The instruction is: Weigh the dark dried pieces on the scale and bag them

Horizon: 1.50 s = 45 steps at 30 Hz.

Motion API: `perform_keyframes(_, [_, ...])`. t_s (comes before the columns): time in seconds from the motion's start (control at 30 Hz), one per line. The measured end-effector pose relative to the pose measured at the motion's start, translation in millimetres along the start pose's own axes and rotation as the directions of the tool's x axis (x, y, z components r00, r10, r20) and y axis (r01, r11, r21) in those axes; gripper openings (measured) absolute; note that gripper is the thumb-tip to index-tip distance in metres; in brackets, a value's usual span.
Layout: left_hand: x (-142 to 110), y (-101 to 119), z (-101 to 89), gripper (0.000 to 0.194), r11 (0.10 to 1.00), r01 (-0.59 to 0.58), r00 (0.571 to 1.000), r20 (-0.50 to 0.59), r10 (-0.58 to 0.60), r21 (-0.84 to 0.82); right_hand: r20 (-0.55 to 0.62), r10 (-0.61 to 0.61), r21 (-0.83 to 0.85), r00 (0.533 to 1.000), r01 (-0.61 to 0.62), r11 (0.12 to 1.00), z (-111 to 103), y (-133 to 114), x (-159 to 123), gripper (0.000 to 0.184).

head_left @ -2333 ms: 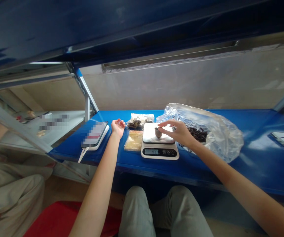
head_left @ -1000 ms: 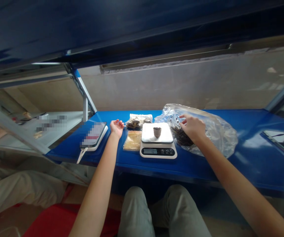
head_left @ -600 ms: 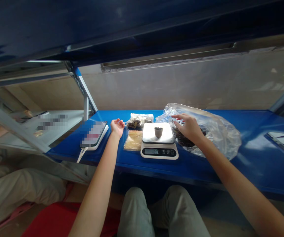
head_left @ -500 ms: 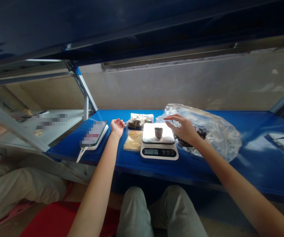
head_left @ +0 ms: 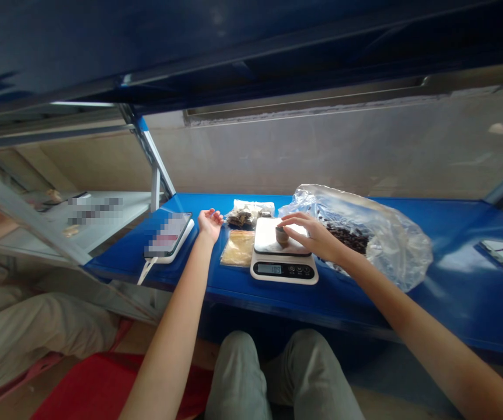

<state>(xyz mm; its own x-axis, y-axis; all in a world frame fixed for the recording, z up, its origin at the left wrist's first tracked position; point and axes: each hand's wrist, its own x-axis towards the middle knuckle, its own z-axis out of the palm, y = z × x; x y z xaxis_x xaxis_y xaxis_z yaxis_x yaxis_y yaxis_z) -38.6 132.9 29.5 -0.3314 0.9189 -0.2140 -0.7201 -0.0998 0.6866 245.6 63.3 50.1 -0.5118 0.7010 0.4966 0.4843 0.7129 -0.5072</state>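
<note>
Right hand [head_left: 315,238] narrow, fingertips closed on a small dark-brown cup [head_left: 282,236], which stands on the white platform of a white digital kitchen scale [head_left: 283,271]. Just right of the hand, a clear plastic bag [head_left: 391,245] of dark dried pieces. Left hand [head_left: 210,225] wide open, palm up, at a blue metal shelf [head_left: 444,315], just beside a clear packet of yellow flakes [head_left: 238,248] and a white-edged flat device [head_left: 168,234], its screen blurred.

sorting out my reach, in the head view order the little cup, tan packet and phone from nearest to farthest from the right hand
From the right hand:
1. Small cup: on the scale, touched by the fingertips.
2. Tan packet: left of the scale.
3. Phone: farthest left, past the left hand.
</note>
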Motion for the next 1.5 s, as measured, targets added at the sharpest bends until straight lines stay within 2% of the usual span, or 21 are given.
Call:
perform_keyframes(0.17, [-0.7, -0.6, -0.3, 0.014, 1.0, -0.005, 1.0, 0.023, 0.006, -0.008, -0.01, -0.014, 0.028, 1.0, 0.015, 0.999, -0.7, -0.1, 0.3, 0.028])
perform_keyframes(0.43, [-0.4, -0.8, -1.8, 0.015, 1.0, -0.004, 0.999, 0.041, 0.005, -0.011, -0.118, -0.024, 0.029, 0.993, 0.028, 0.999, -0.1, -3.6, 1.6, 0.022])
perform_keyframes(0.63, [-1.7, -0.4, -1.8, 0.014, 1.0, 0.004, 0.999, 0.044, -0.003, -0.004, -0.189, -0.053, -0.058, 0.98, 0.043, 0.997, -1.4, -6.5, 1.7, 0.018])
perform_keyframes(0.77, [-2.5, 0.5, -2.1, 0.013, 1.0, 0.004, 0.999, 0.044, -0.003, -0.014, -0.183, -0.057, -0.068, 0.981, 0.045, 0.997, 0.7, -5.8, 1.5, 0.019])
perform_keyframes(0.93, [-2.9, 1.1, -2.2, 0.011, 1.0, 0.004, 0.999, 0.049, -0.003, -0.013, -0.139, 0.01, -0.068, 0.99, -0.019, 0.997, 5.6, -3.4, 0.1, 0.025])
perform_keyframes(1.27, [-1.4, 0.3, -1.3, 0.013, 1.0, 0.0, 0.999, 0.044, 0.0, 0.007, -0.116, 0.005, -0.061, 0.993, -0.012, 0.998, 6.9, 2.6, 1.8, 0.023])
perform_keyframes(1.4, [-0.5, -0.1, -1.5, 0.014, 1.0, 0.001, 0.999, 0.033, -0.001, 0.006, -0.156, 0.017, -0.008, 0.988, -0.019, 1.0, 7.5, 1.3, 1.8, 0.024])
perform_keyframes(1.5, [0.3, -0.6, -1.6, 0.013, 1.0, 0.003, 1.0, 0.031, -0.003, -0.004, -0.16, 0.071, 0.099, 0.985, -0.055, 0.994, 7.8, -2.1, 1.4, 0.026])
